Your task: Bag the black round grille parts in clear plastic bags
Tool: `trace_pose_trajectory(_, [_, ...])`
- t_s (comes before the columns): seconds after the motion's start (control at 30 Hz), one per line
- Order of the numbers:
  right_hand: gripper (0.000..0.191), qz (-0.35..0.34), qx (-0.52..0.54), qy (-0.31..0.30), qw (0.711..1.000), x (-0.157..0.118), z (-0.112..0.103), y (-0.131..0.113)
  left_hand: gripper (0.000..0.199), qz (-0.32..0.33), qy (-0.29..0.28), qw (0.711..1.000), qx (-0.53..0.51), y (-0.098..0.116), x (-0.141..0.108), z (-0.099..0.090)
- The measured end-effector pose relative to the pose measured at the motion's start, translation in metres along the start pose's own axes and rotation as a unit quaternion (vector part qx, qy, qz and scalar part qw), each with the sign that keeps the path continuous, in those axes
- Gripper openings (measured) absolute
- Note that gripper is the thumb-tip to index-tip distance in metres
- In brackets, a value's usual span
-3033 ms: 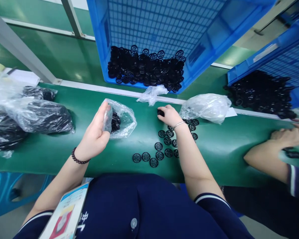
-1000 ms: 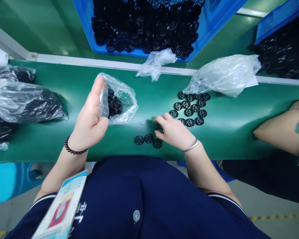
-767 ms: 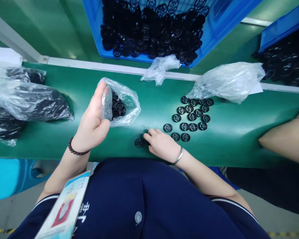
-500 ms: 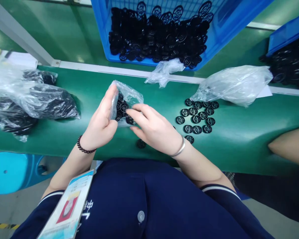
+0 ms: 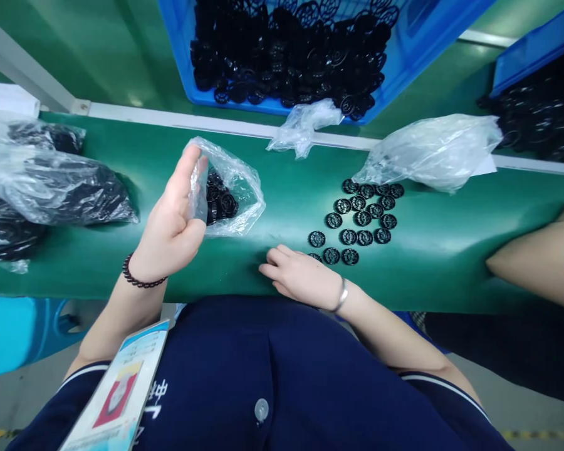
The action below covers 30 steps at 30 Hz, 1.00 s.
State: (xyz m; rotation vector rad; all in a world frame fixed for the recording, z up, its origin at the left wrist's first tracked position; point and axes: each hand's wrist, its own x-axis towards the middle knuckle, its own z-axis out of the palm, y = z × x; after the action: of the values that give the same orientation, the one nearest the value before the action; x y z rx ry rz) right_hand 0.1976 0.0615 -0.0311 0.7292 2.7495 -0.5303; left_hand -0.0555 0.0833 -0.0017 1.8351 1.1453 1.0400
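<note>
My left hand (image 5: 172, 222) grips the side of a clear plastic bag (image 5: 247, 207), its fingers straight along the bag's edge and its thumb bent in. The bag's mouth gapes to the right, and a heap of small black spoked wheels (image 5: 222, 199) lies inside. Low on the green table, my right hand (image 5: 305, 275) is closed, palm down, with curled fingertips against the surface. Whatever is under those fingertips is hidden. Just right of it, more black wheels (image 5: 331, 255) lie flat in loose rows.
A blue crate (image 5: 181, 56) of black wheels stands at the back, with a crumpled plastic bag (image 5: 305, 125) before it. Filled bags (image 5: 70, 181) lie at left, a whitish bag (image 5: 432, 153) at right. Another person's arm (image 5: 536, 263) rests at the right edge.
My right hand has left the bag's mouth and moved down and right to the table, covering where a single wheel lay. The bag's opening is now uncovered. The view has shifted slightly.
</note>
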Motion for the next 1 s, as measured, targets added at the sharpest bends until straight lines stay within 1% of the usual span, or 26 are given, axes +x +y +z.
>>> trace_pose_trajectory(0.07, [0.011, 0.025, -0.004, -0.015, 1.000, -0.021, -0.002, 0.003, 0.066, -0.005, 0.004, 1.000, -0.004, 0.000, 0.000, -0.001])
trace_pose_trajectory(0.13, [0.010, 0.048, -0.018, -0.038, 0.998, -0.037, 0.002, 0.006, 0.066, -0.016, 0.012, 1.000, -0.009, 0.000, -0.001, -0.001])
trace_pose_trajectory(0.23, [0.013, 0.076, -0.044, -0.047, 0.995, -0.048, 0.013, 0.010, 0.066, -0.020, 0.021, 0.999, -0.022, 0.001, -0.001, 0.001])
trace_pose_trajectory(0.33, [0.017, 0.094, -0.058, -0.040, 0.993, -0.043, 0.019, 0.012, 0.065, -0.018, 0.015, 1.000, -0.021, 0.001, -0.002, 0.003])
trace_pose_trajectory(0.43, [0.018, 0.109, -0.063, -0.042, 0.991, -0.034, 0.017, 0.014, 0.067, 0.009, 0.010, 1.000, -0.003, -0.003, -0.004, 0.003])
trace_pose_trajectory(0.53, [0.019, 0.116, -0.063, -0.043, 0.990, -0.028, 0.012, 0.015, 0.071, 0.035, 0.019, 0.999, 0.011, -0.007, -0.008, 0.001])
trace_pose_trajectory(0.7, [0.019, 0.117, -0.048, -0.014, 0.992, -0.021, 0.014, 0.019, 0.067, 0.032, 0.031, 0.999, 0.013, -0.008, -0.013, 0.002])
trace_pose_trajectory(0.8, [0.017, 0.132, -0.033, 0.019, 0.991, -0.020, 0.018, 0.025, 0.068, 0.028, 0.035, 0.999, 0.014, -0.008, -0.014, 0.005])
trace_pose_trajectory(0.87, [0.016, 0.122, -0.009, 0.066, 0.990, -0.019, 0.017, 0.027, 0.070, 0.026, 0.032, 0.999, 0.020, -0.008, -0.013, 0.006])
trace_pose_trajectory(0.93, [0.014, 0.087, 0.033, 0.155, 0.983, -0.014, 0.010, 0.025, 0.071, 0.023, 0.025, 0.999, 0.023, -0.007, -0.012, 0.008])
trace_pose_trajectory(1.0, [0.012, 0.041, 0.080, 0.272, 0.958, -0.004, -0.004, 0.019, 0.071, 0.023, 0.017, 0.999, 0.023, -0.005, -0.010, 0.009])
